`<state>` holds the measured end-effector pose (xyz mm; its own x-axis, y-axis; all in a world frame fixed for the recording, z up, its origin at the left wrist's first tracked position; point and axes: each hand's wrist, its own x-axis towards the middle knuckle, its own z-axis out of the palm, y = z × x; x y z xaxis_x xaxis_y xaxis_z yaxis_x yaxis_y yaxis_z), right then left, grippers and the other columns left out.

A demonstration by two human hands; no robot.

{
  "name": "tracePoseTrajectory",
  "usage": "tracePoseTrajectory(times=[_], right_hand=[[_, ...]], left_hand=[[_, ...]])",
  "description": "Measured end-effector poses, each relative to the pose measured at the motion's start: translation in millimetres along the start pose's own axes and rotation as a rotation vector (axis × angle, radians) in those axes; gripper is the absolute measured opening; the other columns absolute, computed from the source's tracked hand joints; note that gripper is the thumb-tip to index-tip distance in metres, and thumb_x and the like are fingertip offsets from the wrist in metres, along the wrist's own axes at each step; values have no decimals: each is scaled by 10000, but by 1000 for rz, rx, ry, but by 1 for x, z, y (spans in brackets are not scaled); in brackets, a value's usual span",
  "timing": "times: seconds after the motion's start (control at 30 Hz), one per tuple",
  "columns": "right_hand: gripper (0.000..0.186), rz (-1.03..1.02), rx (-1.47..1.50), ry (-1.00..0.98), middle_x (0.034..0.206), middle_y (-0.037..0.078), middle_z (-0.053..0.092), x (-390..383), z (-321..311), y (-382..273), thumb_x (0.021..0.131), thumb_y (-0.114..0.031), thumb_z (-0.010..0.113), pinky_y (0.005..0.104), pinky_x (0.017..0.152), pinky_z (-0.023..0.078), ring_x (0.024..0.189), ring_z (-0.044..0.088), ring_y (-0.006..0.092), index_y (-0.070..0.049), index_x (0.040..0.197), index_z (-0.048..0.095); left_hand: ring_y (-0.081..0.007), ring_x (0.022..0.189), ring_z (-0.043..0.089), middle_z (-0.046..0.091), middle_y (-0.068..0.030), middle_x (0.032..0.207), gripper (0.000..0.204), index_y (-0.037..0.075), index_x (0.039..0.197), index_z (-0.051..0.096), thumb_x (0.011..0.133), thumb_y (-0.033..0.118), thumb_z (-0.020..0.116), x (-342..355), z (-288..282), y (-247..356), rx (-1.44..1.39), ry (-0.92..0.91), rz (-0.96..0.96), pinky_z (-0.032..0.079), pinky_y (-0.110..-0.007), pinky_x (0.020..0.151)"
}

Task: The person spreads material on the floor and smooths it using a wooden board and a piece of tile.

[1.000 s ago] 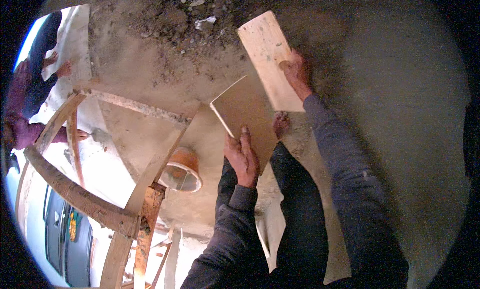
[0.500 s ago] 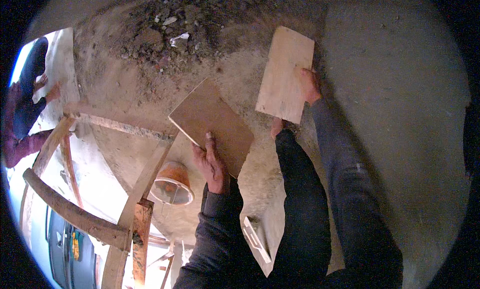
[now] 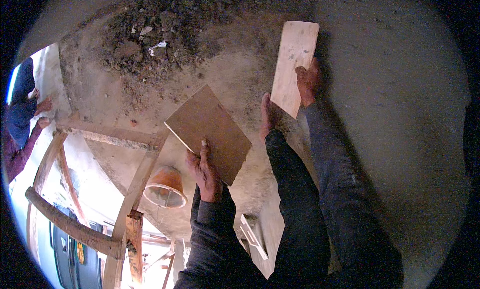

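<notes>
My left hand (image 3: 204, 171) grips a flat, brown square board (image 3: 212, 126) by its near left edge, the thumb lying across its face. In my right hand (image 3: 308, 84) is a pale wooden board (image 3: 295, 51), longer than wide, held along its right edge with the thumb over the face. This board is tilted, so its face looks narrow. It is beside the grey wall (image 3: 395, 119); whether its hidden edge touches the wall I cannot tell. The fingers under both boards are out of sight.
A bare foot (image 3: 268, 116) stands just below the wooden board. Dark rubble (image 3: 150, 49) lies on the ground ahead. To the left are a wooden frame (image 3: 112, 136) and an orange bucket (image 3: 169, 181) on its side. Another person (image 3: 22, 129) is at the far left edge.
The wooden board has turned, its face now appearing narrower, and more of the foot below shows. The brown board stays in my left hand. The ground has shifted left in view.
</notes>
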<state>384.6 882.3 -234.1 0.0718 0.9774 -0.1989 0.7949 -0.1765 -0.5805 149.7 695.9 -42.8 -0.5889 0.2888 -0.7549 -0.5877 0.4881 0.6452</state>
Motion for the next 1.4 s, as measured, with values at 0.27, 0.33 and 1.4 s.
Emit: tracePoseTrajectory(times=[0.27, 0.33, 1.4], right_hand=[[461, -96, -501, 32, 955, 296, 578, 49, -33, 2, 737, -78, 587, 474, 738, 476, 883, 586, 426, 54, 1149, 429], [448, 89, -506, -52, 958, 289, 584, 59, -27, -6, 742, -96, 593, 476, 742, 475, 886, 589, 420, 46, 1140, 444], [235, -689, -793, -162, 762, 209, 595, 138, -5, 70, 683, -160, 653, 465, 625, 488, 697, 592, 388, 4, 833, 579]], left_hand=[[-216, 902, 531, 561, -127, 1033, 370, -24, 1141, 477, 874, 213, 571, 6, 2, -3, 110, 0, -19, 434, -340, 797], [-216, 909, 530, 559, -125, 1048, 377, -20, 1152, 474, 875, 216, 571, 7, 0, 0, 83, -9, -26, 432, -340, 804], [-220, 944, 524, 554, -127, 1087, 411, -14, 1190, 463, 866, 205, 588, 4, 26, 24, 264, -48, -12, 424, -345, 826]])
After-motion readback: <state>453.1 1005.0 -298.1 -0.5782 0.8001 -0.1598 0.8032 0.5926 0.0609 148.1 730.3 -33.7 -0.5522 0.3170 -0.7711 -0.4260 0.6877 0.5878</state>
